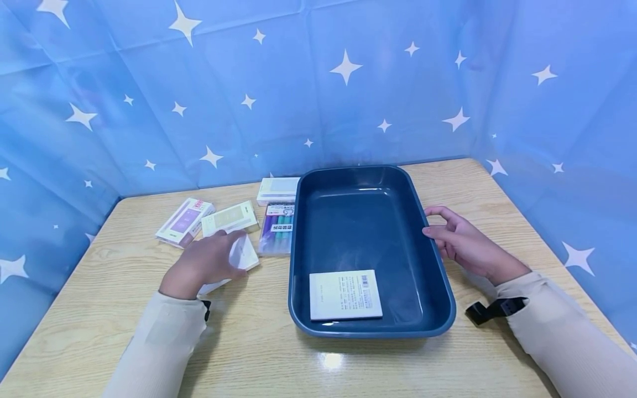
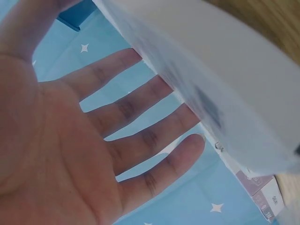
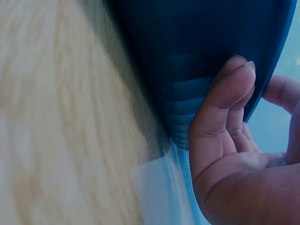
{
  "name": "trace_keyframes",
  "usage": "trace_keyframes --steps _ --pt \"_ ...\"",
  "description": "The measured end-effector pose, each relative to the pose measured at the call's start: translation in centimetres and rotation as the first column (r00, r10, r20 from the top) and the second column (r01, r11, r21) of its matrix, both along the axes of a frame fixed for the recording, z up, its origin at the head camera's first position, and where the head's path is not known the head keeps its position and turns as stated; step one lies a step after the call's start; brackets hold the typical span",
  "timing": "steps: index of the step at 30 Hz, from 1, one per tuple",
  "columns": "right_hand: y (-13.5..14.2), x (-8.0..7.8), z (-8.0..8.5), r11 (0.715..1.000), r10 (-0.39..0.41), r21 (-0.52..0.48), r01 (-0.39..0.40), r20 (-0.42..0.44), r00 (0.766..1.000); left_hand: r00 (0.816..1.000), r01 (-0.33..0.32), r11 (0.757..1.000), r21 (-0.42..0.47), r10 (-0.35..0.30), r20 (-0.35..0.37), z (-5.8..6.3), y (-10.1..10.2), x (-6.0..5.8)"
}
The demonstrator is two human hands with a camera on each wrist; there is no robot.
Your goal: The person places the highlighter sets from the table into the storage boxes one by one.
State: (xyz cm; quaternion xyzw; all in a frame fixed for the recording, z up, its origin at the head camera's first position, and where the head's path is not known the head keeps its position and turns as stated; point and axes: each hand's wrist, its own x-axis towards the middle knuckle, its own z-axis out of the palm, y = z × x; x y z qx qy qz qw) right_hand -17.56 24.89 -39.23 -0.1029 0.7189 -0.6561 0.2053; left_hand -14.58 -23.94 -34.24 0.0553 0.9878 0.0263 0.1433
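Note:
My left hand [image 1: 206,262] holds a white box [image 1: 244,253] at the left of the table. In the left wrist view the fingertips [image 2: 190,115] lie along one edge of this box [image 2: 225,61], which is tilted and partly blurred. My right hand [image 1: 463,243] grips the right rim of a dark blue tray [image 1: 372,330], thumb and bent fingers at its edge. The right wrist view shows the thumb [image 3: 234,86] against the tray's outer wall [image 3: 187,42]. A flat white box [image 1: 345,296] with printed text lies in the tray's near left corner.
Left of the tray lie a purple-and-white box [image 1: 185,222], a cream box [image 1: 231,217], a clear pack of coloured pens [image 1: 276,235] and another white box [image 1: 277,190]. A blue star-patterned cloth [image 1: 298,83] hangs behind the wooden table [image 1: 259,359].

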Motion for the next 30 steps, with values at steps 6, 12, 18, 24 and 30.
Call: trace_keyframes --steps 6,12,18,24,30 --pt "0.1 -0.1 -0.1 1.000 0.008 -0.010 -0.008 0.000 1.000 1.000 0.012 1.000 0.009 -0.012 -0.020 0.4 0.2 0.2" --pt "0.2 -0.1 -0.2 1.000 0.011 -0.007 -0.011 0.001 1.000 0.999 0.022 1.000 0.003 -0.022 -0.043 0.7 0.5 0.3" --pt "0.1 -0.1 -0.1 1.000 0.004 0.001 -0.004 -0.004 1.000 0.998 0.029 0.999 -0.021 -0.030 -0.061 0.8 0.8 0.4" --pt "0.1 0.0 -0.1 1.000 0.017 -0.016 -0.017 -0.004 1.000 0.997 0.037 0.999 0.009 -0.036 -0.073 0.8 1.4 0.5" --pt "0.1 -0.1 -0.2 1.000 0.011 -0.006 -0.011 -0.006 1.000 0.991 0.084 0.996 0.033 -0.080 -0.103 0.8 1.5 0.5"
